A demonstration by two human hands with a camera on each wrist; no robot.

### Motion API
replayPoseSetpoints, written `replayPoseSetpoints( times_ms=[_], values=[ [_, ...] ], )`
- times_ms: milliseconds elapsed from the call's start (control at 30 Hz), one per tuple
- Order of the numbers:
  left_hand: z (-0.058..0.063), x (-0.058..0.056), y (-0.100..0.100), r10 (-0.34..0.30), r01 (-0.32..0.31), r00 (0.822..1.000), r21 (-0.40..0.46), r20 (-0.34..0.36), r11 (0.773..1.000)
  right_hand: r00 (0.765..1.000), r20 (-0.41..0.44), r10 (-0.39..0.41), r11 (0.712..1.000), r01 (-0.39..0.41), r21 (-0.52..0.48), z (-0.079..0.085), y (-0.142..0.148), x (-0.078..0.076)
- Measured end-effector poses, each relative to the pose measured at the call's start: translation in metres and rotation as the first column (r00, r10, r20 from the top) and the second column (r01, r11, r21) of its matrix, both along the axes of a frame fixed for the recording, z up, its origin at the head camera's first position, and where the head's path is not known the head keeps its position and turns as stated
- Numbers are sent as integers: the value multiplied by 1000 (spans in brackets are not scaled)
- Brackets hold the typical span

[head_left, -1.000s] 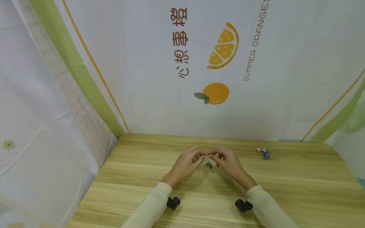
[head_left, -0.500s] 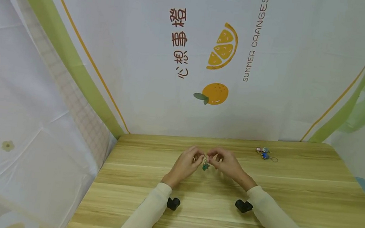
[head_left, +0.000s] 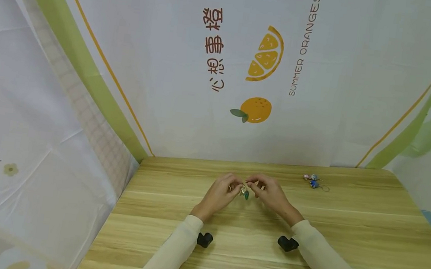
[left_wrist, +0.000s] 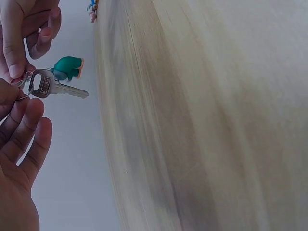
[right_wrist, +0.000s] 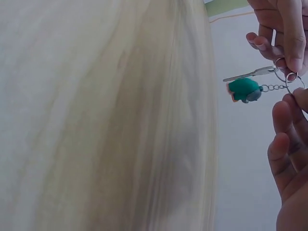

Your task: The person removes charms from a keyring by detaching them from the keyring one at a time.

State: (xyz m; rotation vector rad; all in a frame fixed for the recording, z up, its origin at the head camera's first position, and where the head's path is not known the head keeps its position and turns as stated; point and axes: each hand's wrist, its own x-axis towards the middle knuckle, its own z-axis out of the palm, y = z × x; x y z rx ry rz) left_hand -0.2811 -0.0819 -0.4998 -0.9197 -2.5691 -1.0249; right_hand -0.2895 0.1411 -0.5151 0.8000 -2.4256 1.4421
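Note:
Both hands meet above the table's middle in the head view. My left hand [head_left: 218, 193] pinches a small metal ring that carries a silver key [left_wrist: 44, 85]. With thumb and fingertips, my right hand [head_left: 272, 195] pinches the split ring [right_wrist: 291, 83] of a keychain. From that ring a short chain [right_wrist: 274, 87] runs to a small green figure charm [right_wrist: 244, 90] with a grey part and orange edges. Key and charm hang side by side below the fingers. The two rings overlap in the right wrist view; whether they are linked I cannot tell.
Toward the back right of the wooden table [head_left: 248, 264] lie several small figure keychains, one of them blue [head_left: 314, 184] with a ring. White printed cloth [head_left: 177, 116] hangs behind the table and at both sides. Black wrist mounts [head_left: 288, 243] sit by the sleeves.
The green charm swings left toward the key, then back right and hangs apart from it. The fingertips shift slightly at the rings while both arms stay in place.

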Motion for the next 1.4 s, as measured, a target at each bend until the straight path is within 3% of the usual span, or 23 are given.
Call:
replayPoseSetpoints(
  times_ms=[400, 867, 1067, 1400],
  values=[
    [2, 0, 0, -37, 37, 999, 4, -17, 999, 998, -18, 65, 997, -64, 45, 1, 0, -1],
    [0, 2, 3, -88, 90, 995, 27, -55, 996, 995, 98, 28, 998, -33, 49, -1, -5, 2],
    [1, 2, 5, -83, 83, 994, -15, -66, 996, 987, 155, 51, 999, -52, 6, 1, -6, 4],
    [-1, 3, 7, -68, 68, 995, -4, -74, 998, 980, 184, 80, 997, -75, -30, 2, -8, 5]
  ],
)
